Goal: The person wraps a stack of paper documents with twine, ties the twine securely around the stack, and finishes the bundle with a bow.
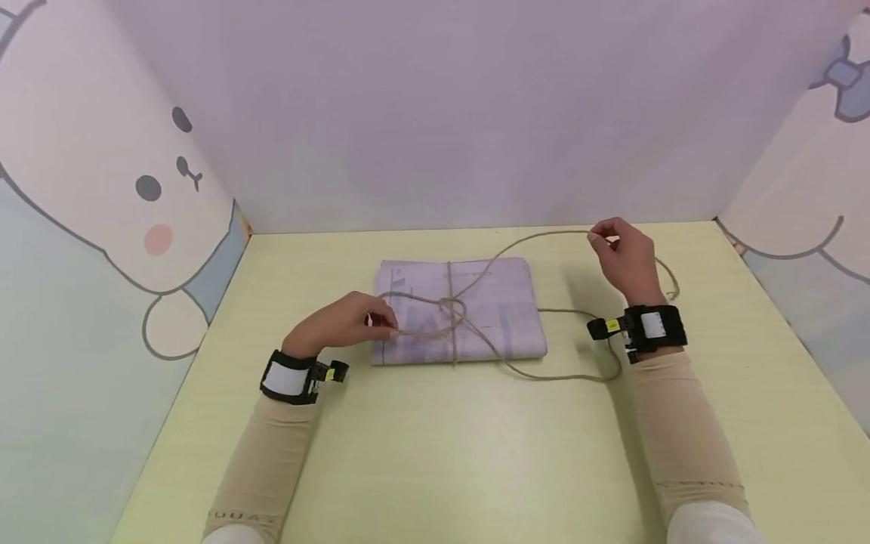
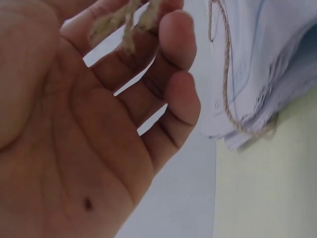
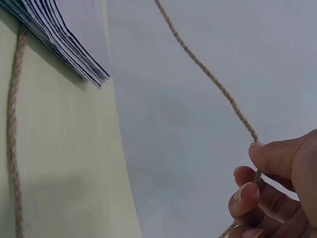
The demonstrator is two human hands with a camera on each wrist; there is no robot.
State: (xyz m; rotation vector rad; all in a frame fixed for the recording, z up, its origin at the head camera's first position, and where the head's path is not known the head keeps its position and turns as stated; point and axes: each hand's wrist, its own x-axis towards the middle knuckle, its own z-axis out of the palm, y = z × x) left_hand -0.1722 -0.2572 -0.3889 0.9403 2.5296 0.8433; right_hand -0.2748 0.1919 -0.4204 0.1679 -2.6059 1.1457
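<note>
A folded stack of newspapers (image 1: 516, 321) lies flat on the table, with jute twine (image 1: 550, 233) wrapped around it and crossing in a loose loop near the middle of its top. My left hand (image 1: 347, 321) is over the stack's left side, pinching a length of the twine between thumb and fingers. Frayed twine ends (image 2: 130, 29) show by those fingers in the left wrist view. Beyond the stack's right side, my right hand (image 1: 627, 257) pinches the other length, raised above the table in an arc. A tail of twine hangs past this hand.
More twine (image 1: 564, 377) curves over the pale yellow table (image 1: 435, 453) to the right of the stack and in front of it. A plain backdrop (image 1: 435, 113) stands along the far edge, and cartoon-printed panels (image 1: 81, 151) flank both sides.
</note>
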